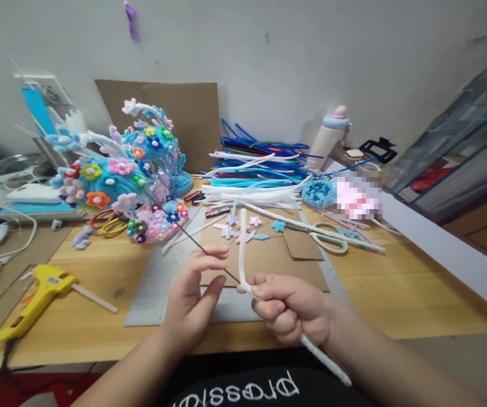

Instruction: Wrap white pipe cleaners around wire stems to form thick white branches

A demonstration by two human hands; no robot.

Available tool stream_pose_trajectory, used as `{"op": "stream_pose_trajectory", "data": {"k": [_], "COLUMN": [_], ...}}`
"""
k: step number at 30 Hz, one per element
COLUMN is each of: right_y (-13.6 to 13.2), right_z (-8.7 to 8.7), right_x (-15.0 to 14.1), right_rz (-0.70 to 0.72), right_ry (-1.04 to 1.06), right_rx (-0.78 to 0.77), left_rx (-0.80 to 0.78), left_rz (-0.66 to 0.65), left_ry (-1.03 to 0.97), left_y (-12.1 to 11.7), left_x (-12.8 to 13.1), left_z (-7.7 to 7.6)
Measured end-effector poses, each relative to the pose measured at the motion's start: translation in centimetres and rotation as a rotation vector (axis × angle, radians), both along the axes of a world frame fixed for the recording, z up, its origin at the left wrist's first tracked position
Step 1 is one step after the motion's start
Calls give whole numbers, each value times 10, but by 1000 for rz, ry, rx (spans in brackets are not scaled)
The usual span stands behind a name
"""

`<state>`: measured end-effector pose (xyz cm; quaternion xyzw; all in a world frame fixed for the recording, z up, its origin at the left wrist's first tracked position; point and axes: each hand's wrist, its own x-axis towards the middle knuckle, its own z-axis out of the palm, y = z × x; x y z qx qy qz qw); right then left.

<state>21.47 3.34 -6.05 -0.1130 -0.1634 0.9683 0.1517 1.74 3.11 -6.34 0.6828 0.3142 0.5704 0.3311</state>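
Observation:
My right hand (294, 308) is closed around a white fuzzy pipe cleaner stem (326, 359), whose lower end sticks out below the fist. From its pinched thumb and forefinger a white pipe cleaner strand (242, 243) rises upright. A thin dark wire (198, 246) slants from that pinch up left towards a blue ball decorated with many small flowers (120, 175); where it ends there is unclear. My left hand (196, 291) is open beside the wire, fingers apart and curved, the wire passing between thumb and fingers. Small pastel pipe cleaner flowers (255, 221) lie beyond the hands.
Behind lie stacked pipe cleaners (255, 169). A yellow glue gun (42, 294) rests at left, green-handled scissors (330, 240) at right. Cardboard (264, 265) covers part of a grey cutting mat (150, 305). A white bottle (328, 135) stands near the wall.

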Motion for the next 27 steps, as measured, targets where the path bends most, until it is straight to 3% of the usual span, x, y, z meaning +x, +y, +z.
{"op": "stream_pose_trajectory", "data": {"k": [3,5,8,13,17,21,24,27], "right_y": [-1,-2,-2,-3,-8,-16,-21,-24], "right_z": [-3,-2,0,6,10,18,26,32], "right_x": [-2,-3,-2,-1,-6,-12,-12,-9], "right_rz": [13,30,75,52,-28,-266,-436,-488], "right_ry": [34,33,11,-49,-186,-509,-842,-1070], "right_rx": [1,-6,-16,34,179,554,1098,1620], "left_rx": [-154,-209,-165,-141,-156,-138,-256,-425], "left_rz": [-26,-129,-221,-151,-61,-63,-59,-55], "left_ry": [-257,-141,124,310,302,271,278,267], "left_y": [0,-1,-2,-1,-2,-3,-4,-7], "left_x": [2,1,-3,-7,-5,-1,2,4], "left_z": [-1,0,4,10,10,14,17,21]}}
